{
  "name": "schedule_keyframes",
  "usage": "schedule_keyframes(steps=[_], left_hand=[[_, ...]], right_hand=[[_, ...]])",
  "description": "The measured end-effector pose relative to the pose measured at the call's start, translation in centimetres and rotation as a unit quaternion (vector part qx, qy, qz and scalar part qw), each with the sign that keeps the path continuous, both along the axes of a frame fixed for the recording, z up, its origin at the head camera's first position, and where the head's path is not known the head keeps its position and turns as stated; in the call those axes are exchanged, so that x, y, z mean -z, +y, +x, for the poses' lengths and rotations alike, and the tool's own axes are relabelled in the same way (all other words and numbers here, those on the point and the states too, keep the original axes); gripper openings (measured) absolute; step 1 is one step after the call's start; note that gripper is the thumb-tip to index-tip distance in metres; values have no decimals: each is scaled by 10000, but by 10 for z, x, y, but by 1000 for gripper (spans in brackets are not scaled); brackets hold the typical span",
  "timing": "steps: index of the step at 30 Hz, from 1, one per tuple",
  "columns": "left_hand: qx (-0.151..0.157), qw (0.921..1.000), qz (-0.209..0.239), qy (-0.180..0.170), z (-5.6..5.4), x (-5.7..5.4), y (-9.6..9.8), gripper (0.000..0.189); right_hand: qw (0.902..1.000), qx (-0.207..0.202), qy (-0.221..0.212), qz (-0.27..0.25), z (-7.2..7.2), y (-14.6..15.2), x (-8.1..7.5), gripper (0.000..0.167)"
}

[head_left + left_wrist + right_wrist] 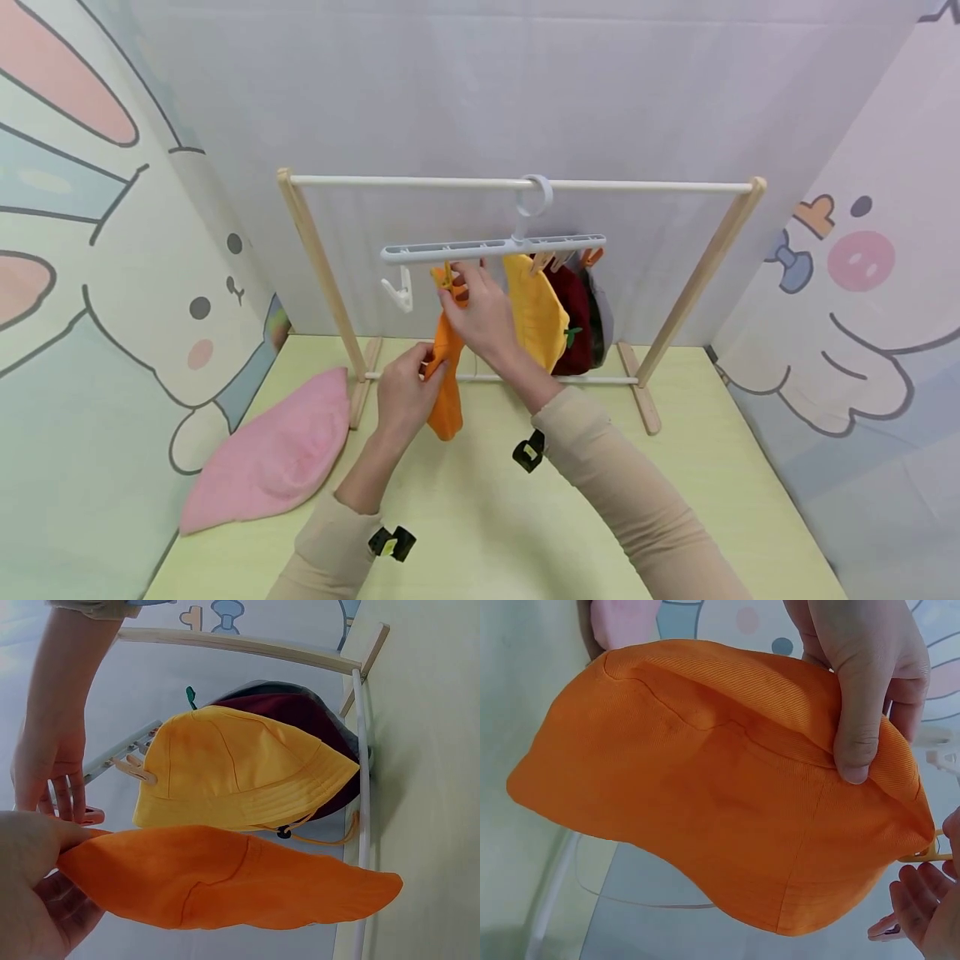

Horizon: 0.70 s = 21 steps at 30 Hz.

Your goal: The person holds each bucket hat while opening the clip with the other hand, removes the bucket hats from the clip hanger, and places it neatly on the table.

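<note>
An orange fabric hat (pixel 447 408) hangs folded under the left part of a light-grey clip hanger (pixel 457 251). My left hand (pixel 405 392) grips the hat by its edge; in the right wrist view the thumb lies over the orange cloth (pixel 727 787). Higher up, my right hand (pixel 483 312) pinches a yellow clothespin (pixel 930 851) whose jaws are at the hat's upper corner. Just right of it, a yellow bucket hat (pixel 232 765) hangs from a pale clothespin (pixel 133 771). Beside the yellow hat are a maroon hat (pixel 576 333) and a dark grey one.
The hanger hooks over the white top bar (pixel 420 181) of a wooden-legged rack (pixel 322 250). An unused white clothespin (pixel 401 292) dangles at its left end, an orange one (pixel 592 256) at the right. A pink hat (pixel 277 454) lies on the pale table left of the rack.
</note>
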<state>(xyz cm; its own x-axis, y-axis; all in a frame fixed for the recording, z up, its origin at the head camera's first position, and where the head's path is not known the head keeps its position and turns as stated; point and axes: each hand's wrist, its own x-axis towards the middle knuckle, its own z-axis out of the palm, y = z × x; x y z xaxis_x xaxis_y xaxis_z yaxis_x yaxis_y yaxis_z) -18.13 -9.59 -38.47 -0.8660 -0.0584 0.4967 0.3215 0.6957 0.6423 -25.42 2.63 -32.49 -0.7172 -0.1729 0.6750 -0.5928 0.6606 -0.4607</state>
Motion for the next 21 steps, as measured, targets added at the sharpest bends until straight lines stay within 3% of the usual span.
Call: schedule_keyframes(steps=[21], left_hand=[[66, 9990, -228, 392, 1, 5, 7, 11]], right_hand=[[9971, 611, 355, -268, 4, -13, -2, 31]])
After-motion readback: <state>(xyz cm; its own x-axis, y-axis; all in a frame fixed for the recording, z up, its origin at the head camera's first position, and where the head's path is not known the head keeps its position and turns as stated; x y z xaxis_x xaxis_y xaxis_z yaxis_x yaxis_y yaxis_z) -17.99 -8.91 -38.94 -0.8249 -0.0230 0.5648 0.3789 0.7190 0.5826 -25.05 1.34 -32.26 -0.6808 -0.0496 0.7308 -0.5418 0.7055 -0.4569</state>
